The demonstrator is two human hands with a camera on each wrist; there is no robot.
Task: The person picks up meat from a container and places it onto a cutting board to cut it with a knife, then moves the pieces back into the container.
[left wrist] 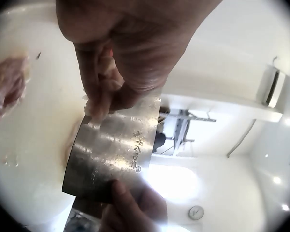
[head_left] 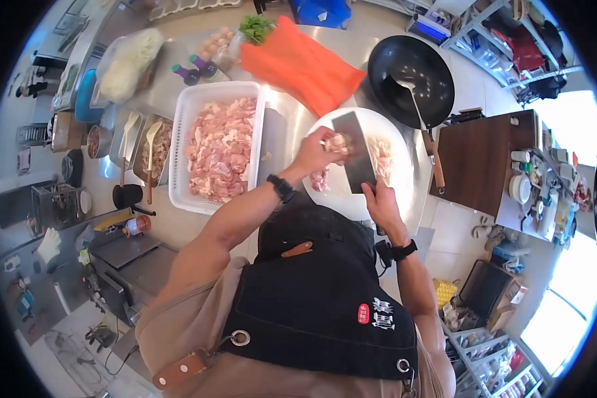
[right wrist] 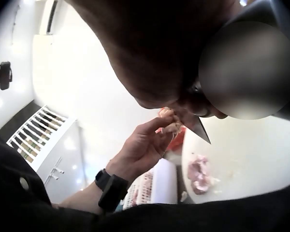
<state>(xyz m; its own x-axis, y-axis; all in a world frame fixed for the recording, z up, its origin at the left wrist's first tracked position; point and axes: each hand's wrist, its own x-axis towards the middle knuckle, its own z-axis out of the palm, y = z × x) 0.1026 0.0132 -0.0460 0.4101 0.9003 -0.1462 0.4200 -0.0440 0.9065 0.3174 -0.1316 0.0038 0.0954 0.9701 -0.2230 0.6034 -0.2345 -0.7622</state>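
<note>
Over a round white cutting board (head_left: 345, 207), my right hand (head_left: 383, 204) grips a broad cleaver (head_left: 355, 156), its thumb against the blade in the left wrist view. My left hand (head_left: 312, 156) pinches a pale piece of raw chicken (head_left: 338, 143) beside the blade's left face. In the left wrist view that chicken (left wrist: 106, 79) hangs from the fingertips onto the upper part of the cleaver (left wrist: 113, 150). Another pink piece of meat (head_left: 319, 180) lies on the board's left side. Right of the blade sits a pile of pale cut meat (head_left: 381, 154).
A white basket (head_left: 177, 159) of raw chicken pieces stands left of the board. Behind lies an orange-red bag (head_left: 305, 66). A black wok (head_left: 404, 69) with a ladle is at the back right, its wooden handle (head_left: 435, 162) beside the board. Sauce bottles (head_left: 202, 69) stand farther back.
</note>
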